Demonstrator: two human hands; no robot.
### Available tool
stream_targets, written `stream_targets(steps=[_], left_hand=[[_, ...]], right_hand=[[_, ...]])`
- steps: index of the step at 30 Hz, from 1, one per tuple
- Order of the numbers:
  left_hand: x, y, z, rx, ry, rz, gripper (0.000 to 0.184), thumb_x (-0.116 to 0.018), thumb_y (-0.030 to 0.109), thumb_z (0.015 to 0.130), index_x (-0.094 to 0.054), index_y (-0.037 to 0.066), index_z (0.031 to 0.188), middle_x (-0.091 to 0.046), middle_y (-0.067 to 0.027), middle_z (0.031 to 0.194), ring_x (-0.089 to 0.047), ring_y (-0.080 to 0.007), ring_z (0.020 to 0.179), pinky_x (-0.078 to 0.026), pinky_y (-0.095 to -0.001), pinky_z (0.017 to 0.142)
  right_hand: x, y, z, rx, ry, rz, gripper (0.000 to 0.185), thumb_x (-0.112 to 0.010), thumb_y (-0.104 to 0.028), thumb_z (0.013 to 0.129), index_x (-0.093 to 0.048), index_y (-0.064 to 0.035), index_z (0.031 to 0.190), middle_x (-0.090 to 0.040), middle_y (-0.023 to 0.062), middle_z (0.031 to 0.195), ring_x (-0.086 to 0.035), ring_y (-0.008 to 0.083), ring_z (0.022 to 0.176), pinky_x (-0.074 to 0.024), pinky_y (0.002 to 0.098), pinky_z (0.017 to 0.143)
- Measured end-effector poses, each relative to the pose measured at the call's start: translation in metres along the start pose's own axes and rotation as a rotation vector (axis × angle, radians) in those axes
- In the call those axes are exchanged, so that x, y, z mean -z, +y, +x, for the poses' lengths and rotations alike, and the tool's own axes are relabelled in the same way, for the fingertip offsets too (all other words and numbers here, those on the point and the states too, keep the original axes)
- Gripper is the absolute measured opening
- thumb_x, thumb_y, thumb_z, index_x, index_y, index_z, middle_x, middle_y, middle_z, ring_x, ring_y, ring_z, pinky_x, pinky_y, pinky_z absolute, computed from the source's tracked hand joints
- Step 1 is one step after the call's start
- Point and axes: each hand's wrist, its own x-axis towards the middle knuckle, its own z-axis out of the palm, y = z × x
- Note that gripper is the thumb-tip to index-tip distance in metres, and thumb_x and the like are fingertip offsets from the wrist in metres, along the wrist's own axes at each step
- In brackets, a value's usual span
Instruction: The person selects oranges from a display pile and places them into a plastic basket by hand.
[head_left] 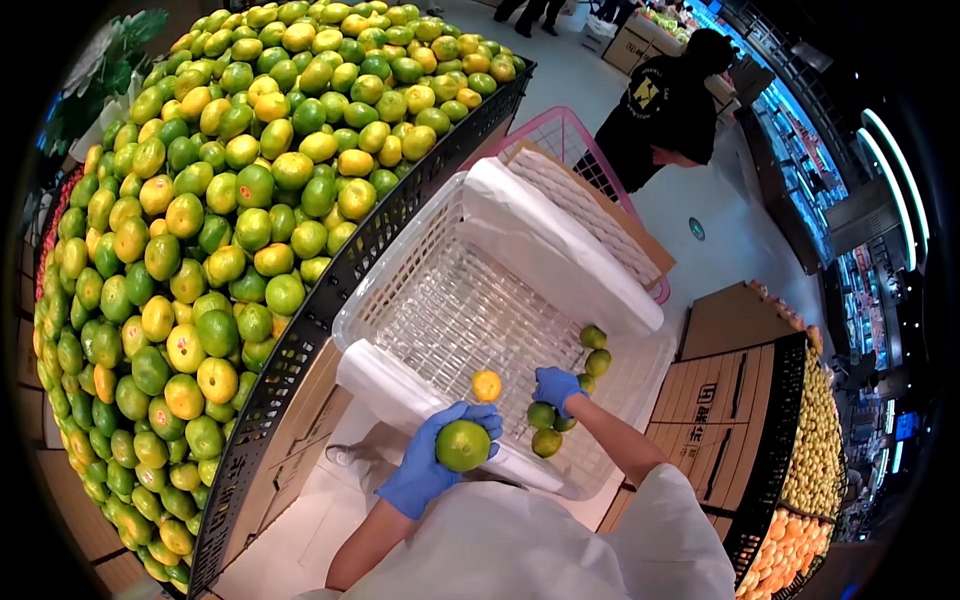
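A blue glove covers my left hand, which cups a green mandarin over the near edge of the crate. My right hand, also gloved in blue, reaches down into the clear plastic crate. Its fingers are curled, and whatever may be inside them is hidden. Just below and beside it, several green mandarins lie along the right side of the crate floor. One yellow-orange mandarin rests between my two hands. White padding lines the crate's far and near sides.
A black-edged display heaped with green and yellow mandarins rises on the left. Behind the crate stands a pink basket with cardboard. A person in black is beyond it. Fruit displays stand at the right.
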Motion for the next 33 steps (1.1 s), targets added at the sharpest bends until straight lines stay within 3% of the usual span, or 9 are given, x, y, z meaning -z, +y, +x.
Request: stream_targets(steps=[2, 6, 11, 15, 19, 21, 27, 29, 33], left_hand=[[0.001, 0.006, 0.0, 0.047, -0.037, 0.115, 0.046, -0.05, 0.027, 0.09, -0.045, 0.009, 0.132, -0.053, -0.0161, 0.122, -0.057, -0.0283, 0.102, -0.051, -0.0387, 0.082], [-0.002, 0.01, -0.005, 0.087, -0.185, 0.148, 0.056, -0.051, 0.03, 0.09, -0.027, 0.026, 0.141, -0.037, -0.0179, 0.137, -0.051, -0.0387, 0.112, -0.052, -0.0448, 0.083], [-0.014, 0.01, 0.005, 0.138, -0.148, 0.139, 0.052, -0.046, 0.037, 0.093, -0.032, 0.013, 0.137, -0.046, -0.0209, 0.128, -0.057, -0.0383, 0.103, -0.054, -0.0474, 0.078], [-0.01, 0.022, 0.001, 0.112, -0.291, -0.003, 0.054, -0.051, 0.035, 0.092, -0.031, 0.016, 0.138, -0.045, -0.0199, 0.131, -0.06, -0.0347, 0.098, -0.055, -0.0452, 0.075], [-0.004, 0.027, -0.015, -0.014, -0.267, -0.068, 0.054, -0.051, 0.034, 0.092, -0.03, 0.016, 0.139, -0.045, -0.0206, 0.131, -0.062, -0.0341, 0.094, -0.055, -0.0445, 0.076], [-0.004, 0.032, -0.026, -0.088, -0.272, -0.046, 0.055, -0.05, 0.033, 0.093, -0.028, 0.017, 0.14, -0.046, -0.0211, 0.13, -0.063, -0.034, 0.092, -0.055, -0.0436, 0.077], [0.014, 0.047, -0.066, -0.283, -0.265, -0.16, 0.058, -0.053, 0.032, 0.091, -0.026, 0.019, 0.141, -0.044, -0.0219, 0.131, -0.063, -0.0333, 0.093, -0.055, -0.042, 0.076], [0.017, 0.054, -0.083, -0.339, -0.282, -0.151, 0.058, -0.054, 0.032, 0.091, -0.027, 0.019, 0.14, -0.043, -0.023, 0.132, -0.062, -0.0328, 0.093, -0.056, -0.0421, 0.075], [0.033, 0.067, -0.112, -0.45, -0.419, -0.279, 0.06, -0.054, 0.034, 0.09, -0.026, 0.019, 0.141, -0.039, -0.0276, 0.132, -0.062, -0.0355, 0.089, -0.056, -0.0423, 0.076]], right_hand=[[0.014, 0.003, 0.001, 0.115, 0.019, 0.16, 0.041, -0.065, -0.035, 0.074, -0.057, -0.0061, 0.103, -0.062, 0.0192, 0.101, -0.061, 0.0349, 0.091, -0.0483, 0.0421, 0.079], [0.094, -0.058, -0.069, 0.338, 0.26, 0.589, 0.043, -0.064, -0.032, 0.081, -0.055, -0.0069, 0.114, -0.061, 0.0167, 0.1, -0.06, 0.0302, 0.09, -0.0468, 0.0371, 0.082], [0.154, -0.11, -0.13, 0.921, 0.259, 0.765, 0.04, -0.061, -0.02, 0.086, -0.052, -0.0021, 0.121, -0.057, 0.0134, 0.113, -0.054, 0.0234, 0.105, -0.0431, 0.0331, 0.089], [0.124, -0.077, -0.091, 0.497, 0.265, 1.243, 0.038, -0.06, -0.02, 0.087, -0.052, -0.0011, 0.12, -0.058, 0.0147, 0.109, -0.055, 0.0259, 0.101, -0.0431, 0.0329, 0.09], [0.023, -0.034, -0.045, 0.198, 0.096, 0.093, 0.044, -0.065, -0.033, 0.078, -0.054, -0.0051, 0.111, -0.058, 0.0237, 0.102, -0.057, 0.0373, 0.096, -0.0469, 0.0431, 0.082], [-0.022, -0.019, -0.029, 0.222, -0.14, 0.011, 0.045, -0.07, -0.032, 0.073, -0.053, -0.0052, 0.105, -0.058, 0.0241, 0.099, -0.058, 0.0394, 0.094, -0.0475, 0.0447, 0.08], [-0.036, -0.017, -0.014, 0.224, -0.075, -0.089, 0.04, -0.071, -0.029, 0.07, -0.055, -0.0047, 0.096, -0.062, 0.0207, 0.098, -0.059, 0.0357, 0.094, -0.0479, 0.0442, 0.078], [-0.007, -0.011, -0.015, 0.132, -0.045, 0.005, 0.042, -0.073, -0.032, 0.069, -0.057, -0.0043, 0.098, -0.063, 0.0182, 0.095, -0.061, 0.0314, 0.089, -0.0491, 0.0406, 0.076], [0.09, -0.035, -0.027, 0.087, 0.046, 0.94, 0.038, -0.067, -0.034, 0.08, -0.06, -0.0043, 0.102, -0.063, 0.0097, 0.087, -0.061, 0.0175, 0.074, -0.0495, 0.0296, 0.063]])
